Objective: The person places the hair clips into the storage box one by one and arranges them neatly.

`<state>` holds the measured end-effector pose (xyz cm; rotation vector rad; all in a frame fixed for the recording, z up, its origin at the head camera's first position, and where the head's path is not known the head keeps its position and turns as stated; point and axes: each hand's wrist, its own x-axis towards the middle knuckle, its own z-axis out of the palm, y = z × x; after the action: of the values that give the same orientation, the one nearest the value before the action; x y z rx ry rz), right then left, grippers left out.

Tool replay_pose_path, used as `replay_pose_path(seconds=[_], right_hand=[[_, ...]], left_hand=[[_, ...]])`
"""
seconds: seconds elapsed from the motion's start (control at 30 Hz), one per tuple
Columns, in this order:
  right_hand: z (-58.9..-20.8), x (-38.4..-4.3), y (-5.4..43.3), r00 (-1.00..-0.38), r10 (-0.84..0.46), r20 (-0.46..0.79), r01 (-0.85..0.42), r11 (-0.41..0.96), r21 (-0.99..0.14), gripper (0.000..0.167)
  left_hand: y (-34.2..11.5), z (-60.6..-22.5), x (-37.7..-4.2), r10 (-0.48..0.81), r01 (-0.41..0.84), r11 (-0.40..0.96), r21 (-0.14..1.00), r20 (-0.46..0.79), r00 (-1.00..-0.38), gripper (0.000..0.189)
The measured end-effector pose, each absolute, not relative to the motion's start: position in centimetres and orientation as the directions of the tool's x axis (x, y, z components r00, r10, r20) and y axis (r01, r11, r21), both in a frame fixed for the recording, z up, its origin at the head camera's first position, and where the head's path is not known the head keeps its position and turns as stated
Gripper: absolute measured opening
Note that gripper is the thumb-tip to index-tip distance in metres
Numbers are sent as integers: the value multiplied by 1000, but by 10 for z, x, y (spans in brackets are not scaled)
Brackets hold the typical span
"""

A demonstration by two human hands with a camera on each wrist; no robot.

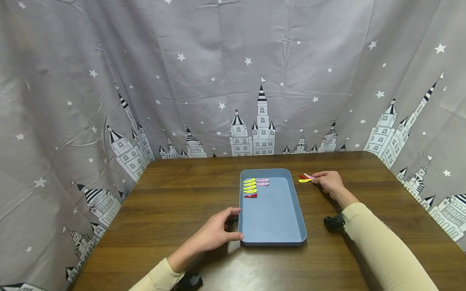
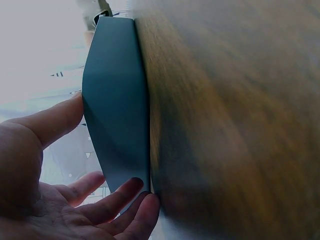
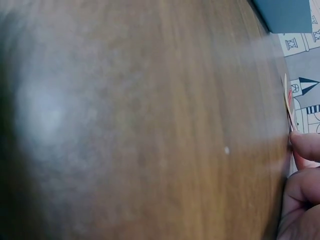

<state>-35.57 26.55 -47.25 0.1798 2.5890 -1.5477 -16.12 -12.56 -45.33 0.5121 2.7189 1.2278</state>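
Observation:
Snap hair clips lie in the left part of a blue-grey tray (image 1: 274, 214): a column of several yellow clips (image 1: 249, 186), a red clip (image 1: 251, 196) below them, and two pink clips (image 1: 262, 184) beside. My left hand (image 1: 218, 230) rests against the tray's left side, thumb at the rim and fingers loosely bent along the wall. Right of the tray, my right hand (image 1: 329, 182) pinches a pink hair clip (image 1: 308, 176) between thumb and finger. A loose red clip (image 1: 302, 176) and yellow clip (image 1: 304, 180) are close by its fingertips.
The tray stands on a brown wooden table (image 1: 182, 194). Behind the table hangs a grey curtain (image 1: 204, 72) with stars and castles. A black wrist strap (image 1: 334, 222) is on the right wrist.

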Motion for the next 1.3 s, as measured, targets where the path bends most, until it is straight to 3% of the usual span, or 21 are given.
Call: replay_pose_path(seconds=[0.6, 1.3], right_hand=[[-472, -357, 261, -992, 69, -110, 129, 505, -853, 34], [-467, -349, 262, -982, 98, -159, 187, 487, -853, 32]], left_hand=[[-127, -451, -161, 334, 238, 627, 742, 20, -942, 71], [-127, -453, -160, 349, 251, 608, 753, 30, -937, 72]])
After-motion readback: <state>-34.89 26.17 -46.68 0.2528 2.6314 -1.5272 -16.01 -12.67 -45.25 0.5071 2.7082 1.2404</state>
